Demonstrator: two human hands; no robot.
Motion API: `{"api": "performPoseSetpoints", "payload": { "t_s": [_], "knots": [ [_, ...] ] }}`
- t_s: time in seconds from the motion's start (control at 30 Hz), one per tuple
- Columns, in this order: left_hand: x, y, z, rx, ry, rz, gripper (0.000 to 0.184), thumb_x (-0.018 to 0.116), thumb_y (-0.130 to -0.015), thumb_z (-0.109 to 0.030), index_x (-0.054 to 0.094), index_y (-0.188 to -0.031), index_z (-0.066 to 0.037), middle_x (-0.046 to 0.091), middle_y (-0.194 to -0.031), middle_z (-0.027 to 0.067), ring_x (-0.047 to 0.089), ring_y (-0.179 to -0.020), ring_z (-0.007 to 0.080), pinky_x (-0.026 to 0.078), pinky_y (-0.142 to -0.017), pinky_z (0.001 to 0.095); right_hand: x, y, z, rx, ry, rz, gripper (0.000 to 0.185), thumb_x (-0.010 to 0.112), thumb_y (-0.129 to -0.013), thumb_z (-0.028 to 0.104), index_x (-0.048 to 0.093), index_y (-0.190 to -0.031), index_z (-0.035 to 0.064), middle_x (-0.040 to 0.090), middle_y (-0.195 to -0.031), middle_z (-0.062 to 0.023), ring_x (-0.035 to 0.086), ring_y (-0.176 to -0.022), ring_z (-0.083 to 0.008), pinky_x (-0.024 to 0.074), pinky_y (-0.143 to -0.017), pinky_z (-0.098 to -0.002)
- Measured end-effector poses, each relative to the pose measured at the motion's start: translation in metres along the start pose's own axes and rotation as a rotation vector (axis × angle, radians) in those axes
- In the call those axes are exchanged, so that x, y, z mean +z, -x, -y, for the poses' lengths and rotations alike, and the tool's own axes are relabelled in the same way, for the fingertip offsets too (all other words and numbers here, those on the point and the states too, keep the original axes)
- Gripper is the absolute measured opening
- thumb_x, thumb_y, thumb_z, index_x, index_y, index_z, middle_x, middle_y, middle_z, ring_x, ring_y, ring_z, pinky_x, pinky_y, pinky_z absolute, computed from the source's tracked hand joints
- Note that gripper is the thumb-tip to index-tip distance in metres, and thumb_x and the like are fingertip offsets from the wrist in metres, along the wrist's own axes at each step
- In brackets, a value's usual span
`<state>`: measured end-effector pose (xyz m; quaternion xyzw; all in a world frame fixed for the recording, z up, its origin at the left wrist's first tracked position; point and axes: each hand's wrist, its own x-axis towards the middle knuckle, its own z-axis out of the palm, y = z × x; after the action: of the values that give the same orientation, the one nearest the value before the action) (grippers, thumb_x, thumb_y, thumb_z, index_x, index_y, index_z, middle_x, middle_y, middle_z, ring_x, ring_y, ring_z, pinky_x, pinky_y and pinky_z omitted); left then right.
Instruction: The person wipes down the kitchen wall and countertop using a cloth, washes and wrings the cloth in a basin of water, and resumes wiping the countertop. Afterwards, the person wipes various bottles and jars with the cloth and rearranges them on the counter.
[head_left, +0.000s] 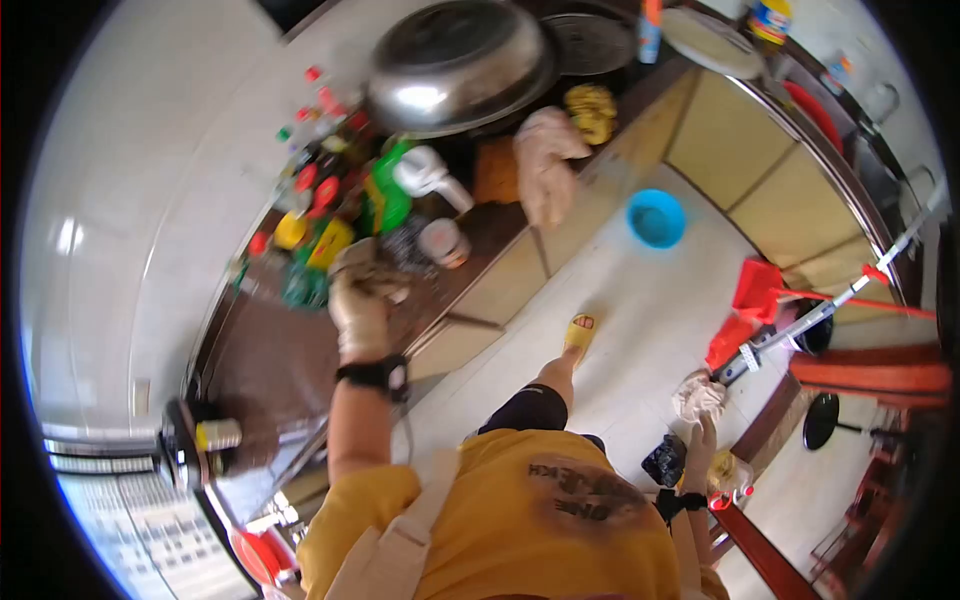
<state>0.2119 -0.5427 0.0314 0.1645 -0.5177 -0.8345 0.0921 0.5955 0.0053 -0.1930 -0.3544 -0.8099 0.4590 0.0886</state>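
My left hand (360,315), blurred by motion, is over the dark counter beside the bottles, with its fingers closed on a crumpled greyish-brown cloth (368,268). Right by it stand a yellow-labelled container (330,243), a green bottle (304,285) and a jar with a pale lid (443,243). Low on the right, my right hand (704,430) hangs over the floor, closed on a crumpled whitish cloth (699,396). Part of its fingers is hidden by the cloth.
A large metal lid (455,65) covers the stove area, with pinkish gloves or cloth (547,165) at the counter edge. On the floor are a blue basin (656,219), a red dustpan (757,290), a silver pole (840,300) and a black bag (665,460).
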Motion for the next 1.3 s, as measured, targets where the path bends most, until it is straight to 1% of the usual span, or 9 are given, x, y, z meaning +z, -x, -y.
{"api": "performPoseSetpoints", "payload": {
  "t_s": [0.1, 0.17, 0.23, 0.27, 0.67, 0.83, 0.9, 1.13, 1.3],
  "knots": [
    [0.052, -0.008, -0.038, 0.113, 0.156, 0.119, 0.037, 0.043, -0.096, -0.013, 0.058, -0.127, 0.001, 0.062, -0.13, 0.0156, 0.065, -0.102, 0.0255, 0.057, -0.078, 0.0332, 0.0, -0.063, 0.011, -0.016, -0.159, 0.019, 0.036, 0.056, -0.093, 0.01, 0.062, -0.125, -0.0042, 0.064, -0.129, -0.018, 0.057, -0.125, -0.0291, 0.0383, -0.112, -0.0368],
    [0.11, -0.021, -0.055, 0.182, 0.21, 0.739, 0.045, 0.046, -0.097, -0.023, 0.053, -0.137, -0.004, 0.055, -0.141, 0.0167, 0.058, -0.121, 0.0288, 0.051, -0.099, 0.0453, -0.008, -0.114, 0.03, -0.01, 0.013, 0.016, 0.035, 0.06, -0.091, 0.009, 0.064, -0.124, -0.0016, 0.066, -0.126, -0.0155, 0.059, -0.123, -0.0268, 0.0404, -0.11, -0.036],
    [0.224, 0.008, -0.047, 0.077, 0.267, 0.363, 0.054, 0.058, -0.089, -0.039, 0.057, -0.129, -0.003, 0.056, -0.14, 0.0173, 0.063, -0.111, 0.029, 0.054, -0.088, 0.0421, -0.017, -0.17, 0.038, -0.089, 0.093, 0.049, 0.035, 0.062, -0.091, 0.009, 0.064, -0.125, 0.001, 0.067, -0.125, -0.0147, 0.059, -0.122, -0.0264, 0.0421, -0.108, -0.0356],
    [0.251, -0.003, -0.033, 0.067, 0.289, 0.8, 0.05, 0.04, -0.097, -0.023, 0.047, -0.141, 0.0, 0.052, -0.143, 0.0179, 0.051, -0.128, 0.0271, 0.042, -0.108, 0.0448, -0.025, -0.191, 0.062, -0.02, 0.023, 0.054, 0.036, 0.061, -0.091, 0.009, 0.063, -0.127, 0.0028, 0.065, -0.127, -0.0152, 0.059, -0.123, -0.027, 0.0422, -0.108, -0.0354],
    [0.67, 0.026, 0.267, -1.061, 0.618, 1.161, 0.057, 0.054, -0.088, -0.029, 0.047, -0.137, -0.002, 0.051, -0.143, 0.0188, 0.051, -0.129, 0.0382, 0.039, -0.112, 0.0534, -0.141, -0.348, 0.073, 0.179, -0.261, -0.108, 0.043, 0.062, -0.096, 0.013, 0.056, -0.136, -0.0036, 0.064, -0.125, -0.0109, 0.062, -0.095, -0.0131, 0.0523, -0.083, -0.0269],
    [0.791, 0.03, 0.393, -0.984, 0.48, 1.165, 0.046, 0.047, -0.096, -0.022, 0.048, -0.136, 0.001, 0.055, -0.137, 0.0183, 0.056, -0.123, 0.0372, 0.045, -0.107, 0.0497, -0.201, -0.464, 0.008, 0.254, -0.269, -0.057, 0.054, 0.063, -0.097, 0.016, 0.046, -0.146, -0.0011, 0.059, -0.135, -0.0142, 0.057, -0.122, -0.0199, 0.0445, -0.103, -0.0317],
    [0.832, 0.04, 0.43, -0.96, 0.268, 0.716, 0.038, 0.041, -0.1, -0.014, 0.05, -0.133, 0.002, 0.059, -0.13, 0.0172, 0.059, -0.117, 0.0343, 0.05, -0.099, 0.0468, -0.226, -0.518, 0.044, 0.218, -0.444, 0.071, 0.066, 0.062, -0.097, 0.016, 0.03, -0.154, 0.0042, 0.046, -0.148, -0.018, 0.05, -0.131, -0.0208, 0.0404, -0.107, -0.033],
    [0.98, 0.046, 0.494, -0.998, 0.273, 1.031, 0.051, 0.048, -0.094, 0.001, 0.042, -0.144, -0.007, 0.056, -0.13, 0.0141, 0.059, -0.116, 0.0284, 0.048, -0.1, 0.0417, -0.269, -0.753, 0.211, -0.243, -0.631, 0.282, 0.094, 0.065, -0.092, 0.013, 0.002, -0.161, 0.0142, 0.036, -0.155, -0.0154, 0.053, -0.126, -0.021, 0.0425, -0.105, -0.0367],
    [1.082, -0.004, 0.527, -0.615, -0.1, 1.255, 0.091, 0.052, -0.086, 0.01, 0.013, -0.161, -0.025, 0.05, -0.145, 0.0114, 0.057, -0.122, 0.0213, 0.05, -0.098, 0.0332, -0.277, -0.926, 0.225, -0.009, -0.787, 0.155, 0.04, 0.059, -0.098, 0.009, 0.054, -0.136, -0.0022, 0.066, -0.117, -0.0084, 0.064, -0.106, -0.0163, 0.0517, -0.093, -0.0297]
  ]
}}
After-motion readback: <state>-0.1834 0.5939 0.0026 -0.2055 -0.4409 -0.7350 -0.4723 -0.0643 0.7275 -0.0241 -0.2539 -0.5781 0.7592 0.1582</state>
